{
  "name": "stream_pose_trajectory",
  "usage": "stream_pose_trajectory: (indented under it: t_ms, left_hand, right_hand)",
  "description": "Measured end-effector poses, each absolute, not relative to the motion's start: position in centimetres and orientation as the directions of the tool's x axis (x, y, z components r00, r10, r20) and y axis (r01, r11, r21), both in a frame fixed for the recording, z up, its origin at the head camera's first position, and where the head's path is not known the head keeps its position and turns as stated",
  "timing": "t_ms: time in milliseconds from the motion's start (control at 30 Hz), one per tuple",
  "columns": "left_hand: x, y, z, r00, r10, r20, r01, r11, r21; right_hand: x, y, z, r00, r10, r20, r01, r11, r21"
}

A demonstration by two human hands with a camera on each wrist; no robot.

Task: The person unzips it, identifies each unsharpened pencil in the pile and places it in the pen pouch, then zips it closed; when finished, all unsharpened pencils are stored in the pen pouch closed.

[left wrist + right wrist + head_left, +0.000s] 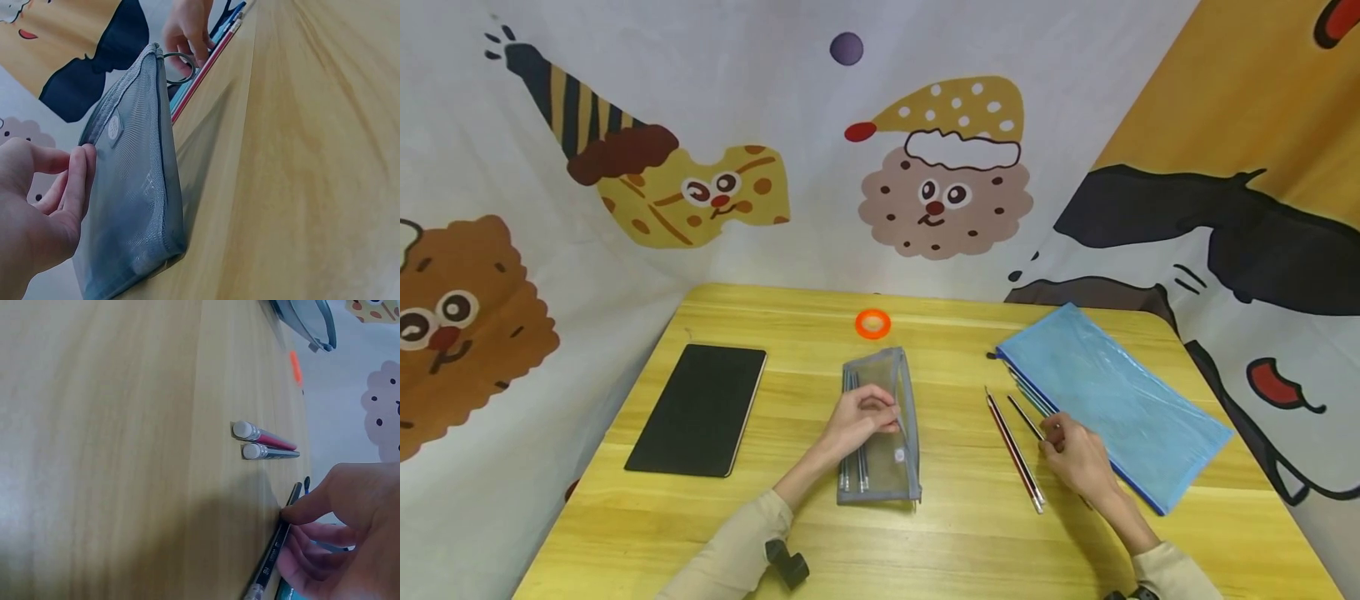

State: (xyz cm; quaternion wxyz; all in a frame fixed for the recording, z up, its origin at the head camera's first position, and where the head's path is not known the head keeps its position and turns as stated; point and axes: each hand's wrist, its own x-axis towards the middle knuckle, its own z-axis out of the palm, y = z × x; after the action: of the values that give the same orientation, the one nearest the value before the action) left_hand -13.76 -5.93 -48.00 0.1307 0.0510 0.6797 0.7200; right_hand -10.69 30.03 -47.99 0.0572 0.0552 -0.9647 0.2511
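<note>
My left hand pinches the upper edge of a grey mesh pencil case, its zip side raised off the table. Several pencils show through the mesh. At the right, my right hand pinches a black pencil between thumb and fingers, close to the tabletop. Left of that hand, a red pencil and a dark pencil lie side by side with white erasers. Several teal pencils lie along the edge of a blue zip pouch, partly hidden by the right hand.
A black notebook lies on the left of the wooden table. An orange tape roll sits near the back edge. Behind the table hangs a cloth printed with cartoon figures.
</note>
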Motion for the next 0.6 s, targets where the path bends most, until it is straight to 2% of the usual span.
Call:
stream_pose_trajectory:
  t_ms: [267,600]
  left_hand:
    - [-13.7,-5.8,-47.9,-0.958,0.265,-0.112,-0.128,-0.044,0.991]
    - [-13.9,-5.8,-47.6,-0.959,0.269,-0.088,-0.103,-0.042,0.994]
  right_hand:
    - [-10.9,29.4,-47.0,-0.992,-0.097,0.084,-0.125,0.873,-0.471]
    - [-12.1,27.5,-43.7,-0.996,-0.081,-0.029,-0.045,0.778,-0.627]
